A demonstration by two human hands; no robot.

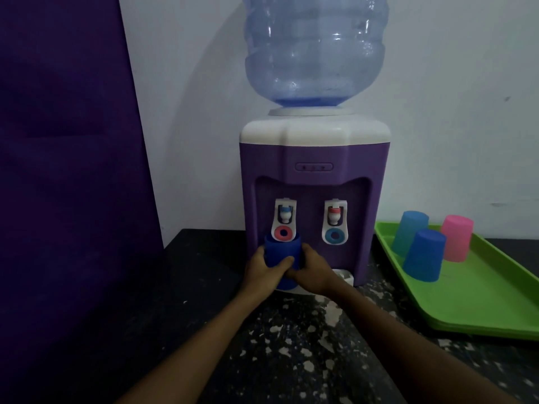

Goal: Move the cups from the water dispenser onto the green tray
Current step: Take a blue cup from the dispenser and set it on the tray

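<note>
While the left hand (262,268) and right hand (312,272) wrap the dark blue cup (281,252), it sits under the tap (284,218); lifting straight up could bump it.

A dark blue cup (282,252) stands upright, mouth up, under the left tap of the purple and white water dispenser (313,158), its base on the white drip ledge. The fingers (284,262) of both hands wrap its wall, and its rim shows just above them. Well to the right of the fingers lies the green tray (481,298), flat on the counter. Three cups stand upside down on it: a light blue cup (408,231) and a pink cup (456,237) at the back, another dark blue cup (424,255) in front.
</note>
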